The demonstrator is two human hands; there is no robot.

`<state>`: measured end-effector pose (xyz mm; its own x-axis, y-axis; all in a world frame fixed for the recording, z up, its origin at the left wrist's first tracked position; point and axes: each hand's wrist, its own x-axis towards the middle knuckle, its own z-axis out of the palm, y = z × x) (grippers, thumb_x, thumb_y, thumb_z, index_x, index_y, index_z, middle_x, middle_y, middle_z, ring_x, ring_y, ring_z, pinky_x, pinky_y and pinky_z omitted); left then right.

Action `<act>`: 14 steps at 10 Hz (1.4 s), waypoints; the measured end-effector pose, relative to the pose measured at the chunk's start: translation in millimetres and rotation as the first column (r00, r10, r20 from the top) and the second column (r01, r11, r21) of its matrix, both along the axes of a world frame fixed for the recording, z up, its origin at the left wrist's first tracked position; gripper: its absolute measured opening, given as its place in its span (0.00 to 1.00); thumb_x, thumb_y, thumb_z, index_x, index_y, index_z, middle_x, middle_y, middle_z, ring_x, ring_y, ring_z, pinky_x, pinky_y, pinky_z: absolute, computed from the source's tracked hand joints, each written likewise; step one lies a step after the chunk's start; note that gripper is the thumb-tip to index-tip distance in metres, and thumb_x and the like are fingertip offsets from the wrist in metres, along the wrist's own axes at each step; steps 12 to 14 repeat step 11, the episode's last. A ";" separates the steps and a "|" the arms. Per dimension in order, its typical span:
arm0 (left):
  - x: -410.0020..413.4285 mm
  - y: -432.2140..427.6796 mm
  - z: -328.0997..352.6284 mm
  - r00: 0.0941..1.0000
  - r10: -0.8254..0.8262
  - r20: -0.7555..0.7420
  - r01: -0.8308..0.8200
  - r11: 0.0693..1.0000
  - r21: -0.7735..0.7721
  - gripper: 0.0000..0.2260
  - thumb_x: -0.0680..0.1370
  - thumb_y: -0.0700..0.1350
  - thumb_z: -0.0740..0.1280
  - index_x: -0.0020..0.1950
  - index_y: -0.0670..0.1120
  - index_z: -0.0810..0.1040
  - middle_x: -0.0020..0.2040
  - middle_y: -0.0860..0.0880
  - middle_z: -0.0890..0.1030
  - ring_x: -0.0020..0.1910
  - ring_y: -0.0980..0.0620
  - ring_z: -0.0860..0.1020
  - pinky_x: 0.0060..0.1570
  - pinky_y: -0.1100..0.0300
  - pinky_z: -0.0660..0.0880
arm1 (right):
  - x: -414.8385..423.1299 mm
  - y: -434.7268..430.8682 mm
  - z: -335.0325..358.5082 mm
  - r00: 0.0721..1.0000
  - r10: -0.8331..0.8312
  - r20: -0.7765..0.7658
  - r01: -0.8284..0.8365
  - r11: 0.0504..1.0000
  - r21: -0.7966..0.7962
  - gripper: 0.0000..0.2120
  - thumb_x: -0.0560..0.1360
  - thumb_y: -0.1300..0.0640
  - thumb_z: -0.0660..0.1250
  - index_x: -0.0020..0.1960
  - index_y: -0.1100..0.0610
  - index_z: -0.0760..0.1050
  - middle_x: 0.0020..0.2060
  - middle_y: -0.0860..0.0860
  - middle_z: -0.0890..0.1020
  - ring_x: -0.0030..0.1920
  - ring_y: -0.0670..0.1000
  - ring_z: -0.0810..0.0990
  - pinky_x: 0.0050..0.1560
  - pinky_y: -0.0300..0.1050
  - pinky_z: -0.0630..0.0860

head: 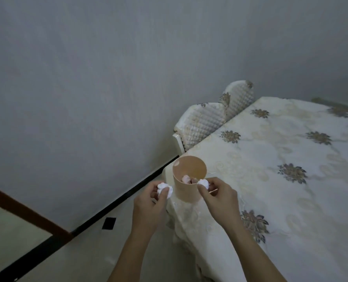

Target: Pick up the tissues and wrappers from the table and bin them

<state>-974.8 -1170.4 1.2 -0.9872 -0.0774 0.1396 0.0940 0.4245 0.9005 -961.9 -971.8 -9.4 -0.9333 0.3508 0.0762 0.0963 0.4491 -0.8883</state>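
We see the bin [187,180] at the surface [270,180] corner, by the edge. Left hand [150,208] pinches a tissue ball [164,190] off the edge over floor [83,255]; right hand [218,198] grips another tissue [203,183] at the rim. Cloth beyond lies open; grey wall [108,78] left.

Dim, flat, bluish indoor light, soft faint shadows, slight overall blur, wide-angle bending at edges

Counter [281,159] under cream floral cloth [250,190]; tan bin [186,190] stands on its 9 o'clock corner.
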 end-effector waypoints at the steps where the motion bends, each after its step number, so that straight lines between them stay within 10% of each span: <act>1: -19.1 15.3 5.2 0.998 -0.068 -0.007 0.067 0.997 -0.032 0.03 0.77 0.47 0.70 0.49 0.55 0.80 0.34 0.62 0.80 0.32 0.62 0.76 0.32 0.70 0.70 | -15.1 7.7 3.7 0.999 -0.050 -0.005 0.050 0.999 -0.009 0.07 0.73 0.45 0.70 0.45 0.47 0.80 0.35 0.45 0.83 0.37 0.43 0.81 0.38 0.42 0.77; 8: -165.0 33.8 2.3 0.917 -0.379 -0.125 0.146 0.610 -0.779 0.14 0.78 0.57 0.62 0.60 0.53 0.76 0.51 0.54 0.81 0.49 0.49 0.76 0.46 0.53 0.70 | -125.2 -9.4 19.6 0.996 -0.047 0.081 -0.004 0.846 0.533 0.13 0.76 0.48 0.62 0.57 0.51 0.76 0.48 0.48 0.79 0.48 0.53 0.78 0.41 0.49 0.78; 14: -180.4 35.4 -2.1 0.883 -0.470 0.004 0.284 0.527 -0.801 0.25 0.78 0.60 0.62 0.74 0.55 0.64 0.68 0.54 0.71 0.67 0.49 0.68 0.62 0.49 0.69 | -128.7 4.2 12.3 0.988 -0.020 0.150 -0.091 0.716 0.693 0.22 0.76 0.51 0.63 0.70 0.51 0.70 0.62 0.52 0.76 0.60 0.55 0.73 0.52 0.50 0.76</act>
